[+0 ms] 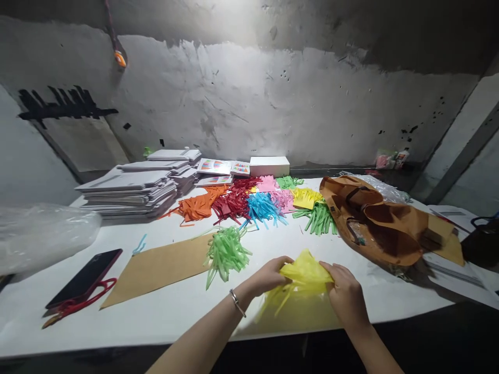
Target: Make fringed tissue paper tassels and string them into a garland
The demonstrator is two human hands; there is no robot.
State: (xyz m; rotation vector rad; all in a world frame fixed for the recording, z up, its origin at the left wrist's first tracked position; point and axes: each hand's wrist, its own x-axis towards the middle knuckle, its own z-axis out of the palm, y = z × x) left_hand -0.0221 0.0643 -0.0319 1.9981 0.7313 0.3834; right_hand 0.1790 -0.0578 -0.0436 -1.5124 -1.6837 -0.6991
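Head view: a yellow fringed sheet [307, 271] was held between both hands, just over the near edge of the table [163, 317]. Its left side was pinched by the left hand [273, 275], its right side by the right hand [345, 291]; each grip was closed on it, so neither was nearer. The bunched upper part was stretched roughly left to right, with loose strips hung down toward the lower left. A green fringed bundle [228, 252] was set beyond and left of the left hand, on the end of a brown sheet [156, 267]. More fringed bundles [265, 205] were laid farther back.
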